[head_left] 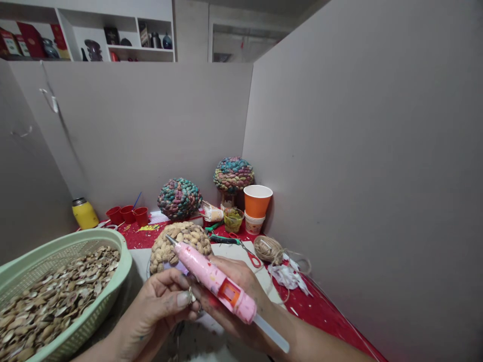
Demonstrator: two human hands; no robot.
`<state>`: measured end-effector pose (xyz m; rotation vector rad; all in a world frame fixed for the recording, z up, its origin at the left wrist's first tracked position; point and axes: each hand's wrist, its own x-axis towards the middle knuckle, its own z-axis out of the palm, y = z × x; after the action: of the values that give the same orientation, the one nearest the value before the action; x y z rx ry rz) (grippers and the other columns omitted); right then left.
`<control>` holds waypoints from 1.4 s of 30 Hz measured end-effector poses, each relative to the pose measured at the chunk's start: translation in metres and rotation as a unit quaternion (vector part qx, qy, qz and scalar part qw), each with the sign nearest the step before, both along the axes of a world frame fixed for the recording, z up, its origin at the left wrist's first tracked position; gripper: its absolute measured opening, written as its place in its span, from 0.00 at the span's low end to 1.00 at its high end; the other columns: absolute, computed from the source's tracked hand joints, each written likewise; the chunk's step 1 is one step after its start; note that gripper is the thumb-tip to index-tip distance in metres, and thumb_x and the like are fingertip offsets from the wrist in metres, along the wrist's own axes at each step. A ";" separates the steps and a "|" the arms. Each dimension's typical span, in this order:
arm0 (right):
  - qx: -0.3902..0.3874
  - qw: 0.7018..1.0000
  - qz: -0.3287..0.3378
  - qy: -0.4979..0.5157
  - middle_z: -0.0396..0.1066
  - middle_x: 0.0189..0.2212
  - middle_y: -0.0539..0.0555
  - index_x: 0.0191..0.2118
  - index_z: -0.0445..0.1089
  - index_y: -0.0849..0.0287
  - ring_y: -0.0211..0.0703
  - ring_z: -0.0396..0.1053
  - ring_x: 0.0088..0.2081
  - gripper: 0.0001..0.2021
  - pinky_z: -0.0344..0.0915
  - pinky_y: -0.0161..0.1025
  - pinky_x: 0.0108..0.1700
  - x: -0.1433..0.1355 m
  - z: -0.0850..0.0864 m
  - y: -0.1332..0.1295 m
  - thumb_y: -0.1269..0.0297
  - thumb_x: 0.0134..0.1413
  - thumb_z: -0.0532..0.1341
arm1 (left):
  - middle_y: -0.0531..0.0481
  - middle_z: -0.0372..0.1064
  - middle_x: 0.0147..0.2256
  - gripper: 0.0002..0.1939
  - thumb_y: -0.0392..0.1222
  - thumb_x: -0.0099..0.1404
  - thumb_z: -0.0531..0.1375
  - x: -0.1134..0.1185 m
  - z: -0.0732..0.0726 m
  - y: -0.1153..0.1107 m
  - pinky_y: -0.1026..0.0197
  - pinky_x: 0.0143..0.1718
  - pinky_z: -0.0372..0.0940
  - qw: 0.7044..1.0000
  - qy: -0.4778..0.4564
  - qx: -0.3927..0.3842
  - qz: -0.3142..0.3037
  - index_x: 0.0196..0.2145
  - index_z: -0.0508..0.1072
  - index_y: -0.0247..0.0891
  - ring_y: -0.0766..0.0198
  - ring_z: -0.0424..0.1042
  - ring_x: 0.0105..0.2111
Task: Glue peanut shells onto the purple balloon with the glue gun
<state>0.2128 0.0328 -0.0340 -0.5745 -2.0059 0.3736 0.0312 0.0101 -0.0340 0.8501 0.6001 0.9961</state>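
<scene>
My left hand pinches a small pale shell piece between thumb and finger, low in the centre of the view. Just right of it, my right hand is wrapped round a pink glue gun. The metal nozzle points up and left, and a clear glue stick sticks out of its rear. Behind both hands sits a dome covered in tan shells, its lower part hidden by the hands. At the left, a green basket holds many loose shell pieces.
Two coloured shell-covered domes stand at the back. Near them are red cups, a yellow jar, an orange cup and a bowl. Scissors, twine and crumpled tissue lie on the right.
</scene>
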 end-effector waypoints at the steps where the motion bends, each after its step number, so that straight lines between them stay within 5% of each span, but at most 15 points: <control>1: -0.004 1.000 0.000 0.002 0.63 0.26 0.48 0.30 0.62 0.59 0.35 0.60 0.25 0.07 0.58 0.32 0.29 0.000 0.002 -0.001 0.67 0.57 0.60 | 0.49 0.75 0.28 0.09 0.35 0.53 0.71 0.000 0.001 0.000 0.65 0.34 0.68 1.000 -0.002 0.000 0.000 0.33 0.77 0.34 0.68 0.72 0.28; 8: -0.070 0.997 -0.011 -0.028 0.64 0.27 0.50 0.31 0.62 0.58 0.39 0.64 0.28 0.08 0.63 0.34 0.32 0.012 0.040 -0.017 0.63 0.62 0.56 | 0.51 0.75 0.29 0.09 0.33 0.53 0.71 -0.009 0.014 0.006 0.65 0.35 0.70 0.999 -0.006 0.018 0.048 0.31 0.76 0.36 0.67 0.74 0.28; 12: -0.038 0.997 -0.024 -0.062 0.64 0.26 0.50 0.29 0.61 0.57 0.39 0.63 0.27 0.11 0.62 0.35 0.31 0.024 0.051 -0.024 0.59 0.61 0.58 | 0.52 0.74 0.31 0.12 0.32 0.51 0.72 -0.013 0.023 0.009 0.65 0.36 0.70 0.995 -0.011 0.045 0.087 0.33 0.76 0.36 0.67 0.74 0.30; 20: 0.122 0.990 -0.001 -0.073 0.61 0.20 0.47 0.26 0.60 0.57 0.35 0.58 0.20 0.19 0.55 0.32 0.24 0.028 0.043 -0.014 0.51 0.64 0.54 | 0.51 0.74 0.33 0.15 0.34 0.51 0.72 -0.016 0.026 0.008 0.64 0.35 0.70 0.987 0.011 0.090 0.129 0.35 0.74 0.39 0.66 0.73 0.32; 31: 0.131 0.978 -0.047 -0.157 0.63 0.19 0.47 0.26 0.61 0.57 0.34 0.57 0.19 0.17 0.53 0.33 0.23 0.029 0.050 -0.022 0.53 0.63 0.57 | 0.53 0.75 0.32 0.16 0.36 0.49 0.74 -0.021 0.022 0.010 0.70 0.35 0.68 0.965 0.070 0.166 0.192 0.35 0.75 0.39 0.68 0.73 0.33; 42: 0.200 0.969 -0.086 -0.119 0.56 0.17 0.45 0.24 0.56 0.57 0.33 0.50 0.17 0.21 0.45 0.35 0.20 0.024 0.018 -0.004 0.50 0.65 0.50 | 0.52 0.75 0.32 0.15 0.36 0.51 0.73 -0.023 0.018 0.011 0.69 0.37 0.68 0.949 0.105 0.190 0.227 0.36 0.75 0.40 0.66 0.74 0.35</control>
<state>0.2365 0.0284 -0.0164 -0.5475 -2.1609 -0.2147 0.0079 0.0207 -0.0155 1.1995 0.8242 1.4832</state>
